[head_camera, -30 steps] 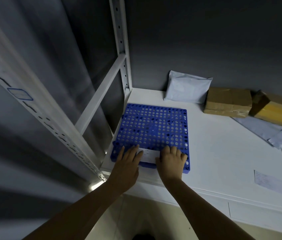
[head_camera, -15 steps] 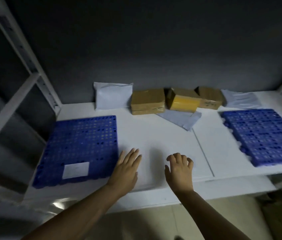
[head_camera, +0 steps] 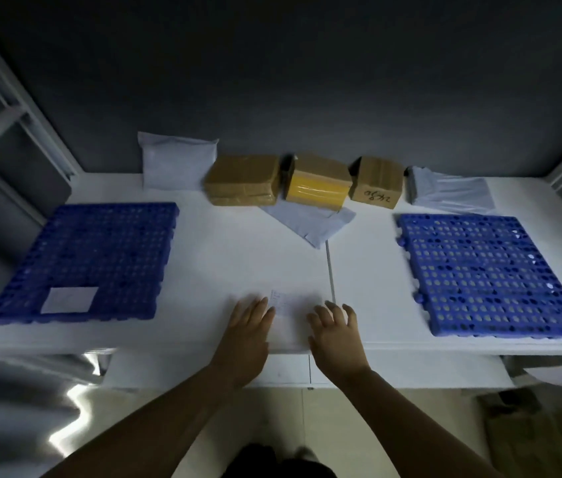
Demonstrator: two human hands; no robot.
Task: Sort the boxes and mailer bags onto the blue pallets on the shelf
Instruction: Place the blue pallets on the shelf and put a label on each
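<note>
Three taped brown boxes (head_camera: 303,181) — two blue perforated pallets (head_camera: 486,274).

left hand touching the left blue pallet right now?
Apart. Head view: a wide strip of bare white shelf shows between the left hand and the left blue pallet.

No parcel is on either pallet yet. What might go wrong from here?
The flat mailer bag lies partly under the yellow-taped box; pulling it first would probably drag that box. The paper slip between the left hand and right hand sits near the shelf front edge and might get swept off.
</note>
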